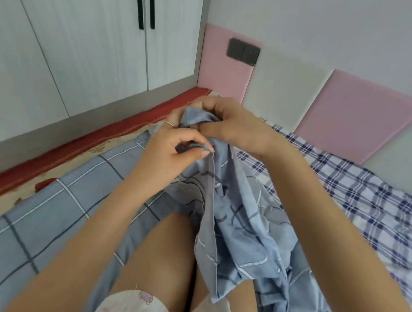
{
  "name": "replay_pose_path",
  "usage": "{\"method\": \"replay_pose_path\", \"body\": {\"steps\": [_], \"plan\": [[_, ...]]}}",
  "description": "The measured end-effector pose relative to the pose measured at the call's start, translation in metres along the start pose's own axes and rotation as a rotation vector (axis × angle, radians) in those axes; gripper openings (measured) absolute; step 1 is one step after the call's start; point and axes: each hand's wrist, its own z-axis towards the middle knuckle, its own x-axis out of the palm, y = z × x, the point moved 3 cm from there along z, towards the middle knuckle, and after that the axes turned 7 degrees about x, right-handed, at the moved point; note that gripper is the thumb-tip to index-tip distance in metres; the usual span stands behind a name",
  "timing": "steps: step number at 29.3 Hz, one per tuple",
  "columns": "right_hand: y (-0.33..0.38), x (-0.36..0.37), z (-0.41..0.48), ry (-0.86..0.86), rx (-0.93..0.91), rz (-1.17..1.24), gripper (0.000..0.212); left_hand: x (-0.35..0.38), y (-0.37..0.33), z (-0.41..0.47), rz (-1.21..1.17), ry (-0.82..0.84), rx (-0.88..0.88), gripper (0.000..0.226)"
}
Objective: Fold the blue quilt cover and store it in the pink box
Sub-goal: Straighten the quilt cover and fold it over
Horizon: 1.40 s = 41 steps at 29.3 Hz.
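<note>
Where a white wardrobe (85, 50) meets a pale wall (330, 30), a person sits on a bed whose mat (91, 143) shows a floral print and a red border along the wardrobe's base. The blue cover (244, 226), checked with pale and dark lines, lies flat over the bed on the left, runs across the lap and rises in a loose, crumpled fold to the hands in the middle of the view. To the right of it, a white sheet (355, 202) with navy plaid covers the bed up to the wall. Two pink panels are fixed low on the wall, one (224, 67) beside the wardrobe, the other (356, 117) farther right. Bare legs (164, 255) point forward under the cover, with pale printed shorts (136, 304) at the bottom edge.

The right hand (234, 126) is curled round the bunched top of the cover, its fingers closed over the cloth. Just below and beside it, the left hand (173, 156) pinches the cover's hem between thumb and forefinger; its other fingers reach up behind the bunch. The two hands nearly touch.

Two black handles (147, 5) run down the wardrobe doors. A dark socket (242, 51) sits on the nearer pink panel. A thin ring (168, 123) shows on a finger of the left hand.
</note>
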Motion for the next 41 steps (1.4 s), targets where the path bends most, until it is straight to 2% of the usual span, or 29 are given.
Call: {"method": "replay_pose_path", "body": {"steps": [3,5,7,9,10,12,14,16,19,22,25,28,31,33,34,36,38,39,41], "plan": [[-0.009,-0.002,-0.010,-0.108,-0.024,0.044,0.025,-0.004,0.005,-0.001,-0.012,-0.017,-0.062,0.025],[-0.023,0.000,-0.019,-0.133,0.049,0.050,0.026,-0.009,0.006,-0.004,0.052,-0.070,-0.074,0.021],[-0.039,0.008,-0.031,-0.001,0.199,-0.014,0.023,-0.017,0.008,-0.004,0.093,-0.120,-0.072,0.006],[-0.057,0.016,-0.042,0.155,0.333,-0.191,0.019,-0.029,0.013,-0.004,0.131,-0.191,-0.097,0.007],[-0.069,0.018,-0.045,0.164,0.373,-0.268,0.017,-0.036,0.018,-0.004,0.131,-0.237,-0.120,0.007],[-0.092,0.016,-0.046,0.048,0.415,-0.312,0.009,-0.052,0.031,-0.006,0.143,-0.330,-0.160,0.010],[-0.105,0.006,-0.043,-0.131,0.429,-0.243,0.013,-0.065,0.048,-0.009,0.182,-0.387,-0.205,0.019],[-0.106,-0.005,-0.039,-0.322,0.411,-0.220,0.012,-0.069,0.060,-0.011,0.253,-0.366,-0.255,0.019],[-0.092,-0.022,-0.023,-0.564,0.348,-0.193,0.020,-0.063,0.053,-0.017,0.335,-0.300,-0.244,0.004],[-0.065,-0.031,-0.001,-0.663,0.249,-0.213,0.035,-0.045,0.030,-0.021,0.338,-0.180,-0.102,0.011],[-0.023,-0.024,0.019,-0.605,0.131,-0.296,0.046,-0.024,0.006,-0.016,0.303,-0.081,0.044,0.011],[0.011,-0.005,0.031,-0.437,0.003,-0.352,0.046,-0.018,0.000,-0.001,0.295,-0.115,0.031,0.010],[0.014,0.013,0.022,-0.209,-0.061,-0.147,0.021,-0.016,0.008,0.007,0.264,-0.099,-0.042,0.016],[0.002,0.015,0.005,-0.176,-0.079,-0.002,0.021,-0.011,0.011,0.004,0.248,-0.095,-0.044,0.017],[-0.009,0.014,-0.007,-0.184,-0.081,0.043,0.029,-0.009,0.011,0.000,0.237,-0.110,-0.036,0.012],[-0.039,0.017,-0.035,-0.179,0.008,0.040,0.051,-0.012,0.010,-0.005,0.217,-0.177,-0.052,0.011],[-0.076,0.038,-0.064,-0.111,0.208,-0.007,0.065,-0.016,0.013,-0.005,0.212,-0.249,-0.108,0.028],[-0.095,0.055,-0.075,-0.059,0.293,-0.059,0.066,-0.020,0.014,-0.004,0.218,-0.278,-0.130,0.033],[-0.135,0.085,-0.092,-0.051,0.400,-0.247,0.054,-0.029,0.018,0.000,0.220,-0.346,-0.174,0.025]]}}
